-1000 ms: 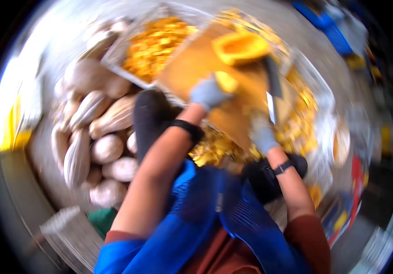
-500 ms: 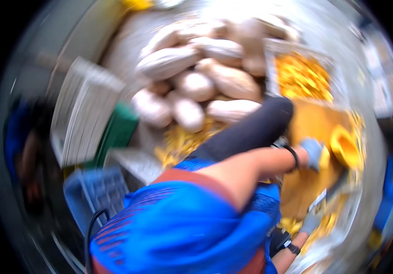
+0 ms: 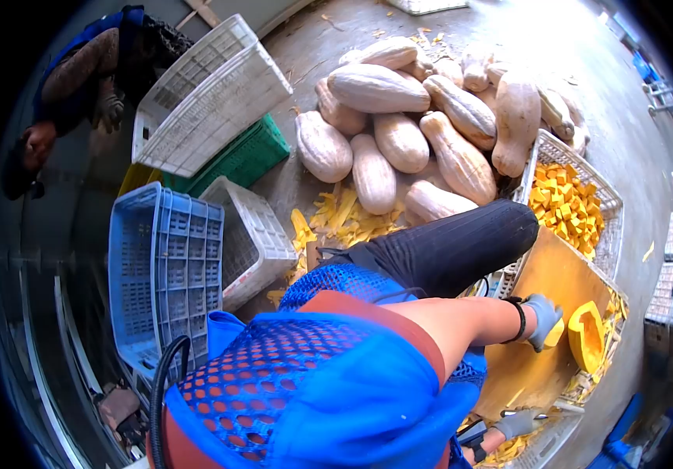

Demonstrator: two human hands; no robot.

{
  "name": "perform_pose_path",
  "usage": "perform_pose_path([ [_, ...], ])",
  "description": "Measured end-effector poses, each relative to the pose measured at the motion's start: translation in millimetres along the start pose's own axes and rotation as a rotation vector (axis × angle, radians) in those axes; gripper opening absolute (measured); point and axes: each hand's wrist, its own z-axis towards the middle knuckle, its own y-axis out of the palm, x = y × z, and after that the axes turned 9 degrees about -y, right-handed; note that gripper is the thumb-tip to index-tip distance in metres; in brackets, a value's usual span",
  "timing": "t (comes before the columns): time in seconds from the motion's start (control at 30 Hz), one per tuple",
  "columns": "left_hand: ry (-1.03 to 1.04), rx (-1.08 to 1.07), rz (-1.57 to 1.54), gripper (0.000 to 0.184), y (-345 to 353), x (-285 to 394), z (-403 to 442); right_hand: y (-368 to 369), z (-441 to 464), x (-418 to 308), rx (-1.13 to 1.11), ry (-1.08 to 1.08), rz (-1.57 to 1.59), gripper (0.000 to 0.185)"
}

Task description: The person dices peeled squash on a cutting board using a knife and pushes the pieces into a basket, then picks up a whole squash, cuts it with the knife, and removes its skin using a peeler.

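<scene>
My left hand (image 3: pixel 542 319), in a grey glove, is closed on a yellow pumpkin piece (image 3: pixel 555 334) over the wooden board (image 3: pixel 544 273). Beside it on the board leans a larger cut pumpkin piece (image 3: pixel 587 338), its orange hollow showing. Lower down, at the board's near edge, my right hand (image 3: pixel 518 423), also gloved, is closed round a knife (image 3: pixel 540 416). Part of the knife is hard to make out against the crate rim. Pumpkin cubes (image 3: pixel 565 207) fill a white crate (image 3: pixel 612 223) at the board's far end.
Several whole pale pumpkins (image 3: pixel 379 87) are heaped on the floor beyond my leg. Peelings (image 3: pixel 352 221) lie near them. White crates (image 3: pixel 215 98), a green crate (image 3: pixel 247 152) and a blue crate (image 3: pixel 166 273) stand at the left. Another person (image 3: pixel 78 74) is at upper left.
The view has shifted and sharpened, with things sitting lower in the picture. The knife has swung from pointing up over the board to lying lower, near the crate rim. My left hand keeps the pumpkin piece.
</scene>
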Motion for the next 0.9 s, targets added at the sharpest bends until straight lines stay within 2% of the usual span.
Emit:
perform_pose_path([
  [0.03,-0.002,-0.01,0.011,0.102,-1.0,-0.6,-3.5,-0.7,-30.3,-33.0,0.008,-0.005,0.202,0.031],
  [0.07,-0.01,-0.006,0.013,0.104,2.3,-0.1,-1.3,-1.3,-69.0,-87.4,-0.037,-0.078,0.246,0.03],
  [0.17,-0.009,0.052,0.03,0.103,5.8,6.5,1.2,5.1,-103.5,-84.2,-0.248,0.184,0.56,0.03],
  [0.27,0.0,0.066,0.08,0.103,4.4,13.3,-1.5,5.3,-127.0,-77.1,-0.182,0.151,0.441,0.03],
  [0.33,-0.015,0.005,0.065,0.106,-3.1,16.4,-8.5,-12.2,-126.0,-36.3,-0.13,-0.107,0.162,0.033],
  [0.43,-0.031,-0.02,0.064,0.111,-9.5,18.0,-11.7,-20.1,-119.7,13.3,0.1,0.19,0.288,0.039],
  [0.5,-0.023,-0.044,0.083,0.113,-8.2,13.8,-0.8,-15.4,-129.5,7.8,0.104,0.139,0.24,0.04],
  [0.63,-0.015,-0.187,-0.175,0.102,-8.0,-1.6,18.0,-49.3,-153.3,-32.5,0.161,0.034,0.076,0.043],
  [0.7,-0.122,-0.208,-0.391,0.1,-5.8,-2.2,-0.4,-46.6,-141.1,31.5,0.201,-0.205,-0.263,0.05],
  [0.73,-0.112,-0.209,-0.383,0.101,6.2,-0.9,-1.8,-39.0,-147.0,-4.4,0.335,0.032,0.227,0.05],
  [0.9,-0.066,-0.237,-0.329,0.1,26.5,11.7,-28.6,-37.5,-147.8,-4.0,0.386,-0.036,0.296,0.049],
])
